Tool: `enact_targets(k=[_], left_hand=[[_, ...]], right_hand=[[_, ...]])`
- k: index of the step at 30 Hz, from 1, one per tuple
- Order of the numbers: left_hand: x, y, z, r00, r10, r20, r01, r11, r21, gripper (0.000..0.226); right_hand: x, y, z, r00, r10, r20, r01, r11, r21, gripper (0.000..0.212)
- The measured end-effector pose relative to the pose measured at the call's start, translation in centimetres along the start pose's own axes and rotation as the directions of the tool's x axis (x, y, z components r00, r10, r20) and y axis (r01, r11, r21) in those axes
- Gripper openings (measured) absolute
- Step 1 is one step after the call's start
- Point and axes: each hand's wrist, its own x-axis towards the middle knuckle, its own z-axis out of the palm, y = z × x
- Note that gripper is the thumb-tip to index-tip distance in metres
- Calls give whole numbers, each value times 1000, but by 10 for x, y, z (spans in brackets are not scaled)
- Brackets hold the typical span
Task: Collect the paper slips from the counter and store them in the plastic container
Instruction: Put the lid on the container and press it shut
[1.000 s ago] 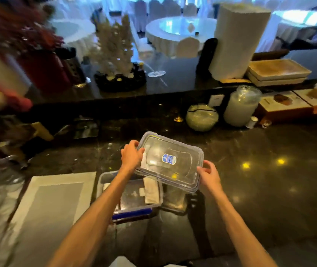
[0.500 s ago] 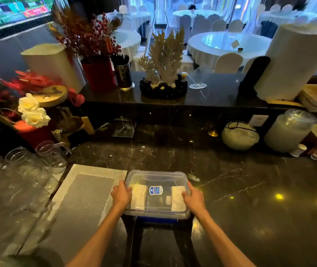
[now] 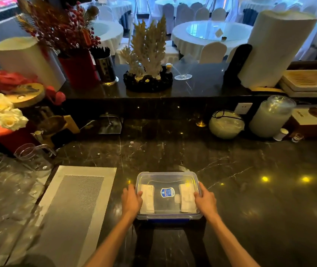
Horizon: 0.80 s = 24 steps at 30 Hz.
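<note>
Container: a clear rectangular plastic container point(image 3: 168, 195) with a see-through lid point(image 3: 167, 180) and a blue strip along its near edge stands on the dark marble bench point(image 3: 250, 199), straight ahead of the person and close in.
Paper slips: two pale bundles of paper slips point(image 3: 147, 198) lie inside, one along each short wall, visible through the lid; I see no loose slips on the bench.
Lid: it lies flat over the box; whether its edges are fully seated I cannot tell.
Left hand: the left hand point(image 3: 131, 201) is half-curled against the left short side, fingers lapping over the lid's rim, pressing or gripping it.
Right hand: the right hand point(image 3: 204, 202) mirrors it on the right short side, fingers likewise over the rim.
Key relation: the container sits between the hands, its long axis running left to right, so each hand covers one short end and neither is nearer.
Neighbour: a grey woven mat with a pale border point(image 3: 73, 209) lies just left, apart from the box.
Step, as I judge: closing the lid, near the end.
</note>
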Motion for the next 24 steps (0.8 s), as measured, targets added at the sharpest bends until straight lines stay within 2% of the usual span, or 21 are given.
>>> enact_targets(k=[4, 10, 14, 20, 24], left_hand=[[-20, 10, 29, 996, 80, 46, -80, 997, -5, 24], [-42, 14, 53, 991, 119, 57, -120, 993, 5, 27], [-51, 11, 60, 994, 91, 65, -91, 996, -1, 27], [-51, 4, 65, 995, 38, 87, -34, 998, -53, 32], [-53, 8, 67, 997, 14, 74, -12, 1000, -26, 33]], right_hand=[[-10, 34, -29, 1000, 1, -31, -2, 999, -37, 55], [-26, 61, -52, 999, 2, -44, -2, 1000, -1, 54], [-31, 68, -58, 999, -13, -52, 11, 1000, -29, 53], [-34, 70, -60, 1000, -22, -13, 22, 1000, 14, 52], [-34, 69, -62, 1000, 3, -1, -3, 999, 51, 54]])
